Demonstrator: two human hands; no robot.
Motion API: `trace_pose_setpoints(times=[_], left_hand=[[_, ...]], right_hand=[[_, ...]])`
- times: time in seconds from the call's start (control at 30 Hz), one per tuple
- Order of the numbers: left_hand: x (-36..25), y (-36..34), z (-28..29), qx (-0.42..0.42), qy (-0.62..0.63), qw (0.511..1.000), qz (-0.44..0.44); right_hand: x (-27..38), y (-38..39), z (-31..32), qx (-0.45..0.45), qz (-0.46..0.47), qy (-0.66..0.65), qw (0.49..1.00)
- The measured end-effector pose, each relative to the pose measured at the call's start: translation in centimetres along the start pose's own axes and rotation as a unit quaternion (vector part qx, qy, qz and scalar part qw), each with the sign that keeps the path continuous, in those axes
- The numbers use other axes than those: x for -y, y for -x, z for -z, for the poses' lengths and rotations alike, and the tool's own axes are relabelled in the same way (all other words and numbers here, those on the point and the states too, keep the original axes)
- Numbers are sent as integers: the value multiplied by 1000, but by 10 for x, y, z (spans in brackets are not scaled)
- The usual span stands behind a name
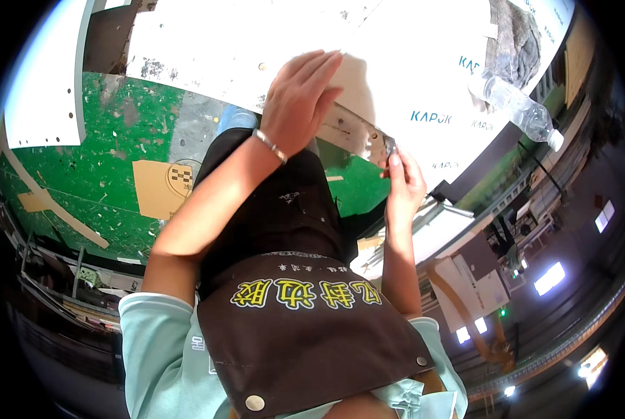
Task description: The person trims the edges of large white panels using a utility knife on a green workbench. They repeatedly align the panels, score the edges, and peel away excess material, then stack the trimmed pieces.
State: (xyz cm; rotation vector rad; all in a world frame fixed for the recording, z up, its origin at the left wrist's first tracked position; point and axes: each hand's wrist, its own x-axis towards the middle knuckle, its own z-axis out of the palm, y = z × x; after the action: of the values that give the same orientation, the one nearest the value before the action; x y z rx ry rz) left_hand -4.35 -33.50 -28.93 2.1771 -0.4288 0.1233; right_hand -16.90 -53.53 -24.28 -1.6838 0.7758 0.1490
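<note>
Head view | left hand (295, 105) flat, fingers released on white panel (396, 63) | right hand (403, 185) fingers pinching small metal piece (390, 146)

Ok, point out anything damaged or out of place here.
The green floor is badly worn, paint chipped to grey patches, with cardboard scraps lying on it. A plastic bottle lies on its side on the white panel that the left hand presses.
</note>
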Motion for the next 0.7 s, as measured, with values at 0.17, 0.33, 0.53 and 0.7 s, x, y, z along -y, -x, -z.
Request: trace_pose_setpoints(times=[0.17,0.33,0.53,0.7], left_hand=[[-14,-14,-24,-66,-28,997,-32],[-13,37,-23,-137,-35,990,-4],[-1,88,-21,-171,-24,981,87],[16,102,-7,-176,-23,980,91]], right_hand=[[51,-51,2,38,118,41,991],[96,-121,-11,103,364,329,865],[140,-139,-73,127,516,606,592],[111,-141,-88,105,545,637,534]])
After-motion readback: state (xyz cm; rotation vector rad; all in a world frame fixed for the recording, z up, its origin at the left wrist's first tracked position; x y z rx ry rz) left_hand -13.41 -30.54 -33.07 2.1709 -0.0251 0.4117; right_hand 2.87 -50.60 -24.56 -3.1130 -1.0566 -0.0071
